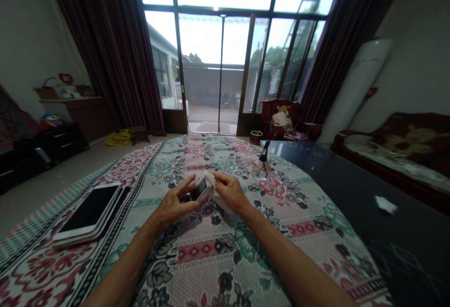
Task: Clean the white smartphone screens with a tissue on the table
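My left hand [177, 203] is closed around the near-left part of a smartphone [200, 188], thumb along one edge and fingers along the other. The phone is tilted above the patterned tablecloth, its dark screen partly showing. My right hand [230, 191] pinches a white tissue [218, 198] and presses it against the phone's right end. Part of the tissue hangs below the right fingers. To the left lies a stack of white tablets [89, 215], the top one with its black screen facing up.
A glass jar [261, 170] with a black brush [264, 152] in it stands beyond my right hand. A crumpled white tissue [386, 205] lies on the dark tabletop [337, 180] at the right. A wooden chair [281, 115] and glass doors are farther back.
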`<state>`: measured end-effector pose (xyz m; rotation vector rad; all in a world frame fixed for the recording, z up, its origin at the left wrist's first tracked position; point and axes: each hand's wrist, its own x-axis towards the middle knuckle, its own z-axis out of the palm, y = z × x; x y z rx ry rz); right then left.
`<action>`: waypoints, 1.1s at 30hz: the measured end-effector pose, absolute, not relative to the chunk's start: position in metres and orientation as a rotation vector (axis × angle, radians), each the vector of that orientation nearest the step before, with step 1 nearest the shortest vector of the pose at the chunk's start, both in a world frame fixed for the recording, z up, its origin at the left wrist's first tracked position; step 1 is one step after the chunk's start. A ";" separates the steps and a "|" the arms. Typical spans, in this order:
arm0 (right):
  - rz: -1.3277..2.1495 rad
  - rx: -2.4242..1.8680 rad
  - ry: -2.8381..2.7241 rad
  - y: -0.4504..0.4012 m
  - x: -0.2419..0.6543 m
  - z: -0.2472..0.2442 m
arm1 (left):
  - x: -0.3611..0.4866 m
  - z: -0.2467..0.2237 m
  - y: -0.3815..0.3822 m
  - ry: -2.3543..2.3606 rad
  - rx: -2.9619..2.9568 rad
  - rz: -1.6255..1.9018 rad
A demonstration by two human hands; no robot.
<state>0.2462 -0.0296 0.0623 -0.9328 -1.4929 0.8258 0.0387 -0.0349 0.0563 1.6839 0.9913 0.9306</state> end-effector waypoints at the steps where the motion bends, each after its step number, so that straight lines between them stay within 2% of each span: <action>1: 0.779 -0.934 -1.511 -0.031 0.245 0.063 | 0.038 0.055 -0.034 0.980 1.661 0.930; 9: 0.629 -0.912 -1.631 -0.043 0.234 0.071 | 0.031 0.051 -0.028 1.006 1.492 1.047; 23: 0.786 -0.932 -1.580 -0.036 0.247 0.070 | 0.036 0.061 -0.035 0.949 1.514 0.960; 33: 0.567 -0.865 -1.679 -0.045 0.239 0.080 | 0.027 0.050 -0.029 0.870 1.433 0.964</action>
